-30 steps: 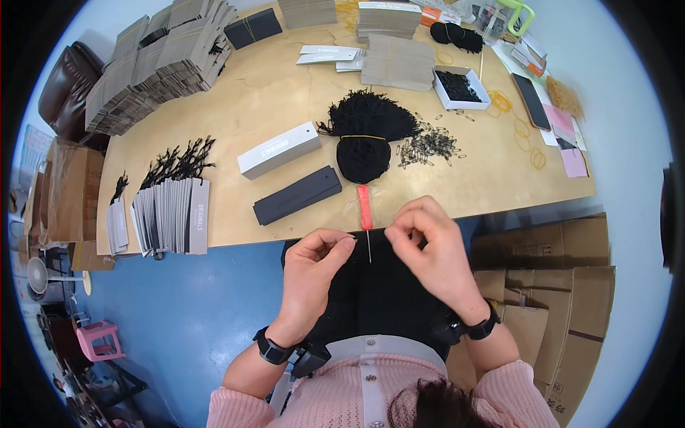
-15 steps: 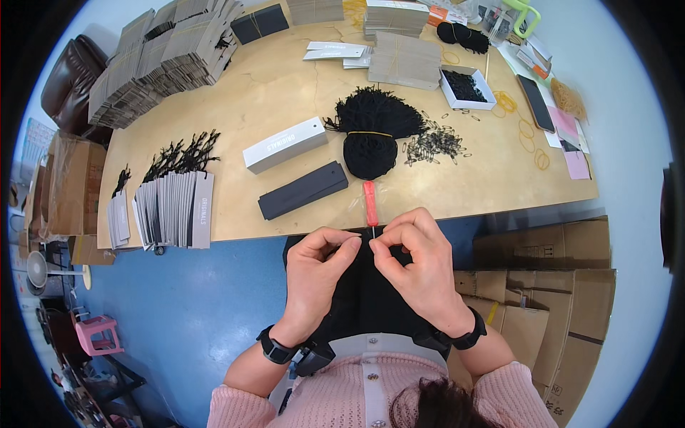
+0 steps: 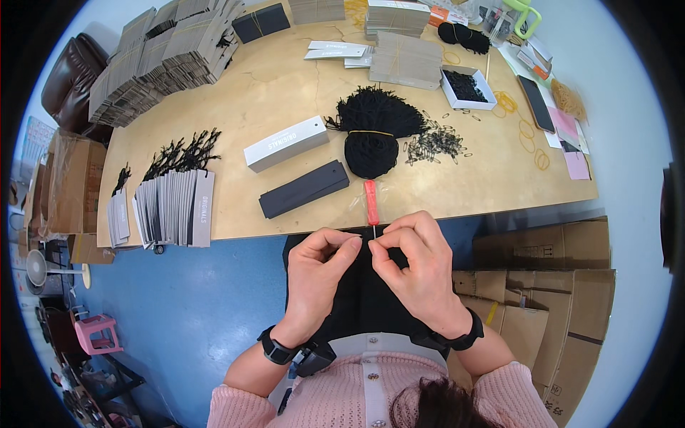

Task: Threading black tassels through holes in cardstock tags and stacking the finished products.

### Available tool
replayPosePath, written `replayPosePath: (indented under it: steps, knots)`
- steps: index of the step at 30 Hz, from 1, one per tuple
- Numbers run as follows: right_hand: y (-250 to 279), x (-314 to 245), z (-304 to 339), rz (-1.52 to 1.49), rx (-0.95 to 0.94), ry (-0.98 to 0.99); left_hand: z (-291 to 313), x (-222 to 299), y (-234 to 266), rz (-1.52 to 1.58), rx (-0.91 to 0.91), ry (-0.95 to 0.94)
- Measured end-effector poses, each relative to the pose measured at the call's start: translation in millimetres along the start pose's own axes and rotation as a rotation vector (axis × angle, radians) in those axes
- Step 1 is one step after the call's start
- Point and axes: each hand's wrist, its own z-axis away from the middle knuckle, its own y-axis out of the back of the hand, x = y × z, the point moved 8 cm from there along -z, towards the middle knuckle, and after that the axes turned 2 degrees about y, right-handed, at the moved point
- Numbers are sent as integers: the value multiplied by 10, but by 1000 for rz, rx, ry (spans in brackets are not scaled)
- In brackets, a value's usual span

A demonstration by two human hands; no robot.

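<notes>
A red-handled tool [image 3: 372,203] with a thin metal shaft lies at the table's front edge, its shaft jutting past the edge toward me. My left hand [image 3: 314,274] is closed in a pinch to the left of the shaft. On the other side my right hand [image 3: 421,274] pinches too, its fingertips close to the shaft's end. Whatever sits between the fingers is too small and dark to make out against my black trousers. Beyond the tool lies a banded bundle of black cords [image 3: 372,153], with scattered small black safety pins [image 3: 435,143] beside it.
Left of the cords are a stack of white tags [image 3: 285,146] and a stack of black tags [image 3: 305,190]. Corded tags [image 3: 175,209] stand in a row at the left. A white box [image 3: 467,89] holds black pins. Cardboard boxes [image 3: 528,307] stand below on the right.
Both hands keep their pinch in nearly the same place. My right hand has shifted very slightly toward me.
</notes>
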Motion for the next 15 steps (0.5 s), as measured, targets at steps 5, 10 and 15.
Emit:
replayPosePath:
  steps: [5,10,15]
  knots:
    - [-1,-13,3,1,-2,20,3,-4,6,-5,-3,-1]
    - [37,-38,-7,38,23,45,10,-9,7,-18,-6,9]
    - [15,-56,4,32,12,69,12,-12,17,-22,0,5]
